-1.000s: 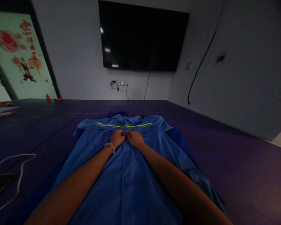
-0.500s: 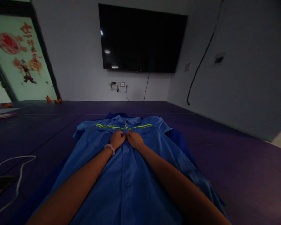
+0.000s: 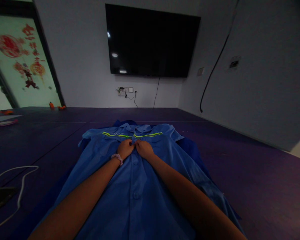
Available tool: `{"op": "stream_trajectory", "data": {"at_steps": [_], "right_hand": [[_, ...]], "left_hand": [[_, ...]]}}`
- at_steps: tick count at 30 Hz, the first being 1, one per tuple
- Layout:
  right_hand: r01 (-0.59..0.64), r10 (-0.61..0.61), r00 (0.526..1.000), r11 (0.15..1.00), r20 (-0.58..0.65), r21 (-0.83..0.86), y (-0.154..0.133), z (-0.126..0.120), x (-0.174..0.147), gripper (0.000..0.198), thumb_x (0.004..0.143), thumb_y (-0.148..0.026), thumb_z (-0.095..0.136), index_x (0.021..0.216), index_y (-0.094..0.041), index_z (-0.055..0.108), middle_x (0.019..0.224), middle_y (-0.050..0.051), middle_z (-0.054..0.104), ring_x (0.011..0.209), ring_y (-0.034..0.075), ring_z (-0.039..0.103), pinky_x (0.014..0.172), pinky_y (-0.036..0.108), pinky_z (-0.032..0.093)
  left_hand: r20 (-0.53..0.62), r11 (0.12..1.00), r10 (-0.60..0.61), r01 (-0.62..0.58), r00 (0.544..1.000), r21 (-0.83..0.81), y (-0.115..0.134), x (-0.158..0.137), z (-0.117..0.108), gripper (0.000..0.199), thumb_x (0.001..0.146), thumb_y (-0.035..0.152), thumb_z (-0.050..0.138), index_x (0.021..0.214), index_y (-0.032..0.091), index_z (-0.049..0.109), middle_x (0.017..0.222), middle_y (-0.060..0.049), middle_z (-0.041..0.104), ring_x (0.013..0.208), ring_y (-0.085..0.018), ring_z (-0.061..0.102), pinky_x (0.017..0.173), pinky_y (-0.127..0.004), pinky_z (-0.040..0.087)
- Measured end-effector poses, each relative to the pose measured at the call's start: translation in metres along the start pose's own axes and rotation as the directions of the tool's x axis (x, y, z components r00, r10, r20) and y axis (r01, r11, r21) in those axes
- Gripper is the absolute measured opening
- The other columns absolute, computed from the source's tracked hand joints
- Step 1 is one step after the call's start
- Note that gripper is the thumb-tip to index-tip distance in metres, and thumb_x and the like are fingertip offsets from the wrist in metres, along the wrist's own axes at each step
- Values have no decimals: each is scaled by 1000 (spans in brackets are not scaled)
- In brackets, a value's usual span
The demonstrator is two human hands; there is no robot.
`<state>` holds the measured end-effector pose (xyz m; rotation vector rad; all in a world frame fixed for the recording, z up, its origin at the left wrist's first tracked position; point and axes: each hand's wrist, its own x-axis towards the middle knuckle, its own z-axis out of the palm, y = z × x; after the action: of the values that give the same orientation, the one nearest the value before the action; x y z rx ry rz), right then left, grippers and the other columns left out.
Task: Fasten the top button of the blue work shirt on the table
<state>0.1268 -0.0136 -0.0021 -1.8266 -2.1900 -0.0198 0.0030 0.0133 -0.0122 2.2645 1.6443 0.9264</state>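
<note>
A blue shirt (image 3: 115, 200) with yellow-green stripes across the chest lies front up, collar away from me. Its button placket runs down the middle, and two buttons show below my hands. My left hand (image 3: 125, 149), with a pale scrunchie (image 3: 117, 158) at the wrist, pinches the placket just under the stripes. Right beside it, my right hand (image 3: 144, 148) has its fingers closed on the same spot of the placket. The fingertips meet there and hide whatever small part is between them. Darker blue cloth (image 3: 190, 150) shows beneath the shirt.
The shirt rests on a purple surface (image 3: 245, 166). At the left lie a white cable (image 3: 22, 186) and a dark flat device (image 3: 1, 198). Small orange objects (image 3: 61, 107) sit by the glass door. A television (image 3: 152, 43) hangs on the far wall; a black cable (image 3: 212, 70) dangles at right.
</note>
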Motion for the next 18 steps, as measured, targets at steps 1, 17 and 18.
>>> {"op": "stream_trajectory", "data": {"at_steps": [1,17,18], "right_hand": [[0,0,1000,1000,-2,-1,0,0,0,35,95,-28,26,100,-17,59,99,11,66,90,21,62,71,26,42],[17,-16,1000,1000,19,-13,0,0,0,33,95,-27,28,103,-17,58,104,10,65,94,20,61,75,27,42],[18,-17,1000,1000,18,-13,0,0,0,33,95,-27,27,103,-17,58,104,10,65,94,20,61,75,27,42]], "left_hand": [[3,1000,2,-2,1000,-2,0,0,0,17,79,25,53,67,15,59,58,0,54,55,-12,47,51,-23,26],[88,995,17,-25,996,94,7,-4,-3,28,87,26,45,106,16,61,91,-8,68,83,-21,62,68,-28,42],[95,994,18,-28,995,103,7,-4,-3,27,87,26,44,105,17,62,92,-8,68,83,-22,62,68,-28,42]]}}
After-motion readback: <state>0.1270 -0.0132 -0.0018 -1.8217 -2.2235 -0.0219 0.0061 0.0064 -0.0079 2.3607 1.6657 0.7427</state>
